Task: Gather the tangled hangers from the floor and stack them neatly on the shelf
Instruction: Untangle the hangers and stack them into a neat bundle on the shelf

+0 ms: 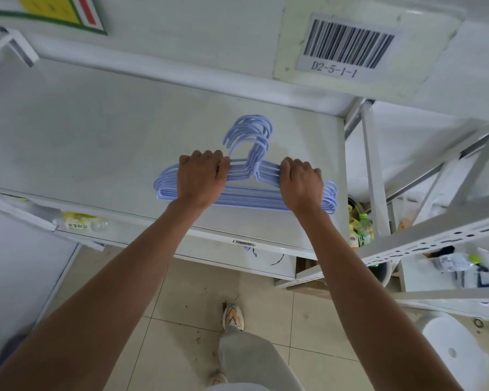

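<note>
Now both hands hold a stack of lilac hangers point(247, 193) lying flat on the white shelf point(102, 131), hooks pointing away from the person. The left hand point(201, 179) curls its fingers over the sloping shoulder bars on the left side, so its grip is closed around the bundle. The right hand point(301, 184) does the same on the right side, fingers wrapped over the bars. The hangers' ends stick out past each hand, roughly aligned. A barcode label point(347, 46) reading D2-5-1-1 sits on the shelf edge above. Below, a shoe point(232, 316) stands on the tiled floor point(181, 306), and bottles point(359, 227) sit lower right.
</note>
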